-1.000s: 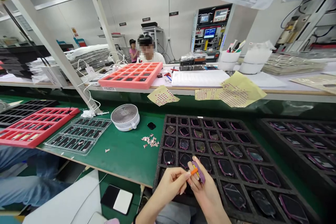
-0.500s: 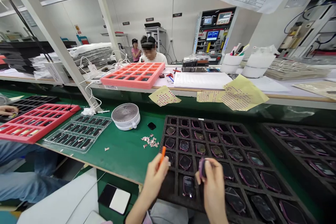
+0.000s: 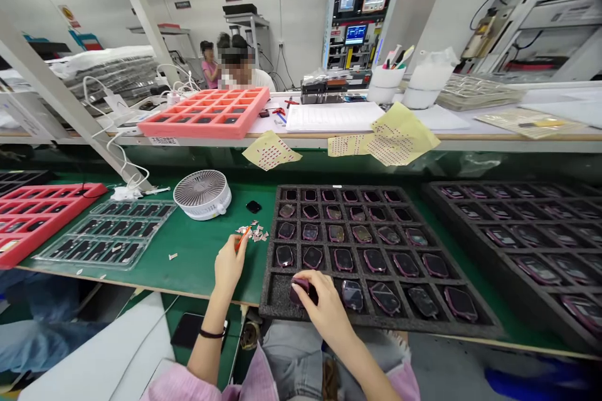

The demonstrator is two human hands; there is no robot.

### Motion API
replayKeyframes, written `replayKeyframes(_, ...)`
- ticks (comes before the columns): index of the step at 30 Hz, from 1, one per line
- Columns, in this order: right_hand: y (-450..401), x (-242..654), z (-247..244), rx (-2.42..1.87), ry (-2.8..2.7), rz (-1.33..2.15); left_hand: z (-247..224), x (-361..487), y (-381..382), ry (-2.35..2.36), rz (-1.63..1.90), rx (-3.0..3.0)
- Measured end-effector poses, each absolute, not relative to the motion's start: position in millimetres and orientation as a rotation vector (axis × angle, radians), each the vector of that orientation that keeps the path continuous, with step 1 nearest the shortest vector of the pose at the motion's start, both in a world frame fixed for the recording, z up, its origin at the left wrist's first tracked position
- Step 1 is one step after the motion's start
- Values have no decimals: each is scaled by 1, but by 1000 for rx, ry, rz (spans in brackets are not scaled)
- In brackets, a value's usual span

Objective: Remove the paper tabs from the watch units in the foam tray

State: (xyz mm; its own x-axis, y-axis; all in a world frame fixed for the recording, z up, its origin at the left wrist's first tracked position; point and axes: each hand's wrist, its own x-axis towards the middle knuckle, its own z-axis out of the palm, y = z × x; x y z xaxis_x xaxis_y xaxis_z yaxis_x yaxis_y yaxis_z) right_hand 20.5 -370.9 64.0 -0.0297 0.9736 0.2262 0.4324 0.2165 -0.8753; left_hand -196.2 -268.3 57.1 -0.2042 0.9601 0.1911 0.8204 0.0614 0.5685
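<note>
Factory line, green worktop in front, black foam tray of purple-rimmed pieces along its right side. Left hand closed on a small orange stick, tip just beside a scatter of pinkish scraps. Right hand curved down over one purple-rimmed piece, gripping it from above, the piece sitting in a front-row pocket at the tray's left end. Desk fan just beyond the scraps.
</note>
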Motion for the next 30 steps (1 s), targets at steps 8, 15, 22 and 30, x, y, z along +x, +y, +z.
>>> replayKeyframes(8,-365,-6,68,-1324,-1739,706,46,-206,-270,2172,913,1847)
replayKeyframes(15,-374,-2,70,-1306,-2084,211,42,-207,-269,2160,890,1881)
replayKeyframes(22,-396,101,36,-1226,-2292,-260,42,-206,-272,2158,873,1916)
replayKeyframes(30,-371,143,1,-1454,-2162,-393,39,-207,-273,2136,941,1908)
